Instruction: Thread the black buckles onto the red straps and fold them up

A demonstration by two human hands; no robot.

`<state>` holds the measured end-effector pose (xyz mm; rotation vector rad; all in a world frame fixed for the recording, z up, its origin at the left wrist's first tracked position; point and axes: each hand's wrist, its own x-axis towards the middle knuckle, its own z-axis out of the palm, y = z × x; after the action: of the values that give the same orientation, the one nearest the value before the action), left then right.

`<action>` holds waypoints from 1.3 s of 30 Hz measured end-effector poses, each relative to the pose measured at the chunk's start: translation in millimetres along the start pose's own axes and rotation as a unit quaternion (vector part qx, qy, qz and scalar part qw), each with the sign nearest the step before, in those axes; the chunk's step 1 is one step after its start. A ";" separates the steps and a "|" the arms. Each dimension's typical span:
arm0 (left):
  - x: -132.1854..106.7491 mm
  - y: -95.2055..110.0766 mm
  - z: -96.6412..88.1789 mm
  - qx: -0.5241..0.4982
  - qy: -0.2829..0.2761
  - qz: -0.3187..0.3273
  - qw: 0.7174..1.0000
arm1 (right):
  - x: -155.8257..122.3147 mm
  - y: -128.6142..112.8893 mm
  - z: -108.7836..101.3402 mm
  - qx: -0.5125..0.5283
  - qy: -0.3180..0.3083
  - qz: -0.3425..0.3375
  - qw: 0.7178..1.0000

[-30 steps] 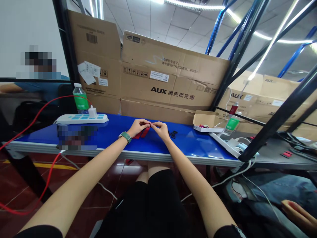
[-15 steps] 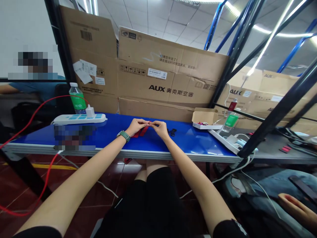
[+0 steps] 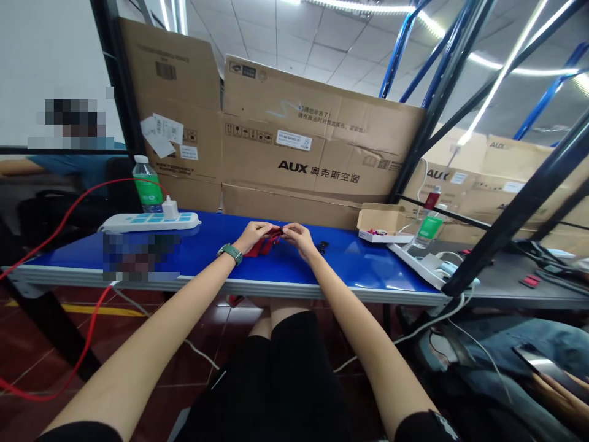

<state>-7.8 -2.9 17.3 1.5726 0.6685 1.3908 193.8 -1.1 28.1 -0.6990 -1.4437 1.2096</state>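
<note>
Fingers (image 3: 271,229) of both hands pinched together on a red fabric strap (image 3: 263,247), left hand (image 3: 254,236) and right hand (image 3: 300,239) nearly meeting above a blue table top (image 3: 350,265). Small black part (image 3: 323,247) lies just beside right hand; green-strapped watch (image 3: 229,253) sits behind left hand.

Past my right hand (image 3: 301,240), the blue table (image 3: 354,267) gives me room, with only a small black part (image 3: 323,247) before the carton (image 3: 381,220). Past my left hand (image 3: 254,236), it runs to the power strip (image 3: 150,222). Cardboard boxes (image 3: 294,166) block the far edge.
</note>
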 end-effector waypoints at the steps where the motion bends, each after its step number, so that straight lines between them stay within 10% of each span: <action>1: 0.4 -1.0 -1.0 0.018 0.001 0.008 1.000 | -0.9 -0.9 -0.6 0.020 -0.001 0.015 1.000; 20: -6.0 5.9 7.7 0.379 0.061 0.187 0.904 | -4.5 0.9 -2.6 0.028 -0.029 0.038 0.998; 39: -9.5 25.3 5.8 0.460 -0.003 0.255 0.851 | -3.6 -9.6 -9.4 0.056 -0.010 0.048 0.997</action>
<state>-8.5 -23.9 35.4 2.6630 1.0571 1.5207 205.5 -4.5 34.9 -0.6872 -1.3612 1.3636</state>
